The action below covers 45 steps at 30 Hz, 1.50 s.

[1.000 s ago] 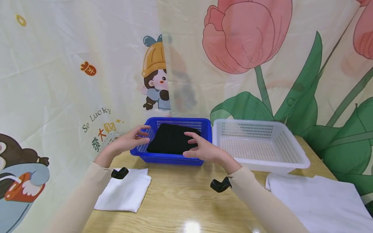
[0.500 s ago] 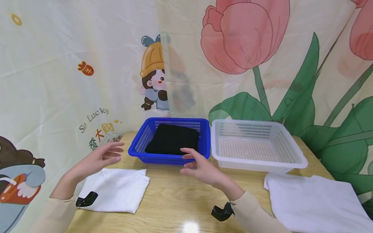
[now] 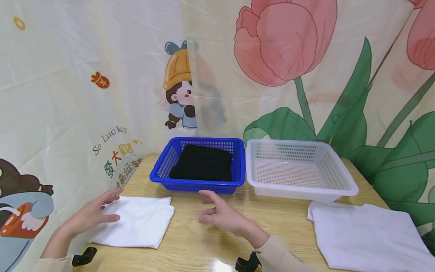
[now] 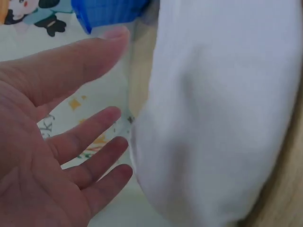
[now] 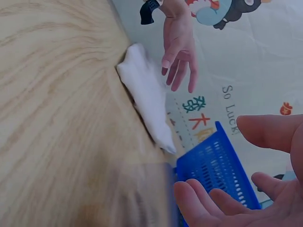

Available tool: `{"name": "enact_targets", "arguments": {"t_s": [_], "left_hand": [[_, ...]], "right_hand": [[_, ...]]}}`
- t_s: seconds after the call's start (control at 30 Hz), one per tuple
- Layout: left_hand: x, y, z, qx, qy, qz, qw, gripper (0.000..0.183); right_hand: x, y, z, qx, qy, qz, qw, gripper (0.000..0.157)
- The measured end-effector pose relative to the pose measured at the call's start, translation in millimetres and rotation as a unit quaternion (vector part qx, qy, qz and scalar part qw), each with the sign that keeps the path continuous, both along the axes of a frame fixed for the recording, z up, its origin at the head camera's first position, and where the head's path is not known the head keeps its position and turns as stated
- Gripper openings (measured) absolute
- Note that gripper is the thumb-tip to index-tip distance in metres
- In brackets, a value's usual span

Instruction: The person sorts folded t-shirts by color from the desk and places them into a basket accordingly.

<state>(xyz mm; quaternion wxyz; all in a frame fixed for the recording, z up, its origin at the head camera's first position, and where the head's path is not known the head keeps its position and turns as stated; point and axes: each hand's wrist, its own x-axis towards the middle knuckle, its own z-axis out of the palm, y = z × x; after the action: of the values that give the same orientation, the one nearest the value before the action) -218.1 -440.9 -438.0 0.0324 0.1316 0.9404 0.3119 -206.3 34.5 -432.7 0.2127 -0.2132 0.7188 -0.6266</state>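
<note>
I hold my left hand, fingers apart, by the left edge of the folded white cloth at the bench's left; my right hand, fingers parted, empty, hangs rightward, perhaps to approach from both sides.

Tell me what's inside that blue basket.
A folded black cloth lies in the blue plastic basket. Whatever may be underneath the cloth is covered and cannot be seen.
</note>
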Motion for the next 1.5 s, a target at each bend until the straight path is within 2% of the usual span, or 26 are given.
{"name": "enact_targets", "arguments": {"t_s": [0.13,0.3,0.5,0.67,0.87,1.03,1.1,1.2,1.3,1.5], "left_hand": [[2.6,-7.7,-7.9,0.005,-0.008,0.013,0.9999,0.101],[-0.1,-11.1,-17.5,0.002,-0.008,0.010,0.9999,0.107],[-5.0,-7.6,-27.5,-0.031,-0.006,0.008,0.9995,0.108],[-7.1,-0.6,-27.7,-0.048,0.013,0.006,0.9987,0.108],[-7.9,11.9,-26.1,-0.065,0.016,0.015,0.9976,0.109],[-5.3,16.4,-22.4,-0.108,0.006,0.060,0.9923,0.109],[-4.3,17.0,-20.8,-0.130,-0.013,0.080,0.9882,0.110],[-3.9,18.1,-19.1,-0.143,-0.037,0.093,0.9846,0.112],[-4.3,18.8,-19.1,-0.134,-0.054,0.092,0.9853,0.114],[-4.9,18.6,-18.8,-0.104,-0.048,0.060,0.9916,0.116]], "right_hand": [[1.1,-8.4,-9.8,-0.009,-0.021,-0.001,1.000,0.077],[2.2,-16.1,-19.5,-0.031,-0.054,-0.007,0.998,0.081],[2.9,-23.4,-28.4,-0.059,-0.092,-0.005,0.994,0.084],[2.9,-29.6,-36.3,-0.068,-0.112,-0.009,0.991,0.085],[4.2,-37.4,-40.4,-0.091,-0.148,-0.003,0.985,0.084],[4.6,-46.0,-41.1,-0.104,-0.164,0.008,0.981,0.083],[4.0,-50.0,-41.6,-0.106,-0.172,0.011,0.979,0.084],[2.1,-56.5,-42.8,-0.111,-0.182,0.016,0.977,0.084],[-0.5,-62.5,-44.5,-0.119,-0.193,0.017,0.974,0.084],[-6.8,-69.1,-46.5,-0.136,-0.206,0.015,0.969,0.086]]}}
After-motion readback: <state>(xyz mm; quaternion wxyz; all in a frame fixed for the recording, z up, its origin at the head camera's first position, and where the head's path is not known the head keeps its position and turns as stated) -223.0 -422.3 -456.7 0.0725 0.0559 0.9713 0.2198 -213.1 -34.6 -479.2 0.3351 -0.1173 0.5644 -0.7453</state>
